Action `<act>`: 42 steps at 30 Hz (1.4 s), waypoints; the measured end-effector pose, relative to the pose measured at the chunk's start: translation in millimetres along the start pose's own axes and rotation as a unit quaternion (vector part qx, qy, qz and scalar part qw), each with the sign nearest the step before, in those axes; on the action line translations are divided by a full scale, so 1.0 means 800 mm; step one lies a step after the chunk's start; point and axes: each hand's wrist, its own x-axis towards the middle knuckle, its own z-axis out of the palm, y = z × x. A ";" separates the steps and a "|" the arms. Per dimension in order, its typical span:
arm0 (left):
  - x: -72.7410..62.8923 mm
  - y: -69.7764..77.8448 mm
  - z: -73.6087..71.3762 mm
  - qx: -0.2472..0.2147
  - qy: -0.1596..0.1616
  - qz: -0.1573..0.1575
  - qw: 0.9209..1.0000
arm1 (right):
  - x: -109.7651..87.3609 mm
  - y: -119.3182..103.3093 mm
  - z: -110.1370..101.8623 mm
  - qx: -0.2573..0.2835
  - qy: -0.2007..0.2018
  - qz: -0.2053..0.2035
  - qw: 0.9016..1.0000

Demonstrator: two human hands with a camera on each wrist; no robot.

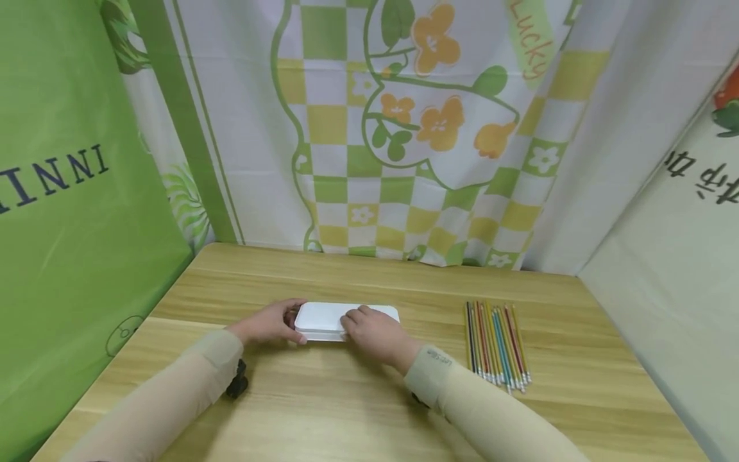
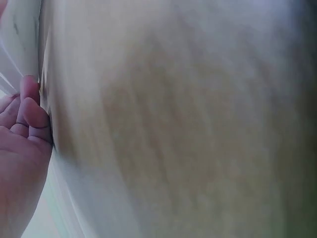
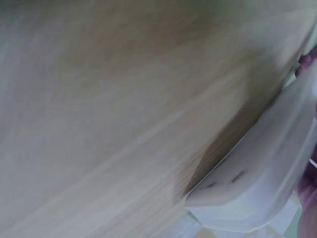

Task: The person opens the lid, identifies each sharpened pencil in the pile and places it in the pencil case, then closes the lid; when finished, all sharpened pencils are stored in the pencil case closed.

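Observation:
A white oblong pencil case (image 1: 326,316) with rounded corners lies near the middle of the wooden table, its lid on top. My left hand (image 1: 272,323) grips its left end, thumb at the front corner and fingers round the back. Over its right half, my right hand (image 1: 378,333) holds the case with bent fingers on the lid; the thumb is hidden in the head view. The right wrist view has the case's side (image 3: 237,183) with two small dark marks. In the left wrist view, curled fingers (image 2: 35,114) show at the left edge.
Several pencils (image 1: 496,343) in various colours lie side by side right of the case, eraser ends toward me. The table (image 1: 323,410) meets a patterned curtain (image 1: 329,128) at the back, a green cloth (image 1: 69,256) on the left and a pale cloth (image 1: 675,269) on the right.

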 end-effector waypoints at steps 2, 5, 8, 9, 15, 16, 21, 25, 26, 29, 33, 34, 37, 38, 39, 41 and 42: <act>-0.001 0.001 0.001 0.003 -0.003 0.005 1.000 | -0.001 0.002 -0.001 0.030 -0.004 0.006 1.000; -0.002 0.000 0.003 0.009 -0.005 0.010 1.000 | -0.002 0.005 -0.003 0.065 0.002 0.012 0.998; -0.002 -0.001 0.005 0.013 -0.002 0.007 1.000 | 0.001 0.010 -0.010 0.106 0.017 0.034 0.994; -0.002 -0.001 0.005 0.015 -0.002 0.008 1.000 | 0.003 0.012 -0.013 0.121 0.024 0.045 0.991; -0.005 0.002 0.006 0.061 0.017 0.001 0.998 | 0.019 0.035 -0.024 0.159 0.112 0.128 0.972; -0.005 0.003 0.006 0.070 0.020 0.001 0.997 | 0.023 0.039 -0.024 0.152 0.127 0.140 0.970; -0.006 0.002 0.009 0.087 0.023 0.008 0.996 | 0.037 0.053 -0.024 0.094 0.154 0.181 0.967; -0.005 -0.004 0.014 0.098 0.019 0.023 0.995 | 0.043 0.057 -0.020 0.100 0.142 0.214 0.961; -0.004 -0.006 0.015 0.099 0.019 0.027 0.995 | 0.045 0.058 -0.019 0.103 0.139 0.223 0.959; -0.004 -0.007 0.017 0.088 0.015 0.032 0.996 | 0.049 0.061 -0.014 0.115 0.129 0.245 0.954; -0.006 -0.003 0.018 0.079 0.013 0.022 0.997 | 0.054 0.067 -0.006 0.145 0.112 0.279 0.943; -0.007 -0.002 0.019 0.081 0.014 0.019 0.996 | 0.055 0.069 -0.005 0.153 0.112 0.286 0.939; -0.008 0.002 0.021 0.075 0.014 0.016 0.997 | 0.056 0.072 -0.002 0.162 0.108 0.302 0.933; -0.009 0.003 0.021 0.072 0.014 0.016 0.997 | 0.057 0.072 -0.003 0.163 0.105 0.304 0.933; -0.009 0.004 0.022 0.069 0.014 0.017 0.997 | 0.057 0.072 -0.003 0.166 0.106 0.306 0.932; -0.012 0.006 0.022 0.066 0.015 0.020 0.998 | 0.058 0.071 -0.005 0.170 0.097 0.307 0.931; -0.012 0.005 0.022 0.070 0.016 0.021 0.997 | 0.058 0.070 -0.007 0.171 0.095 0.305 0.932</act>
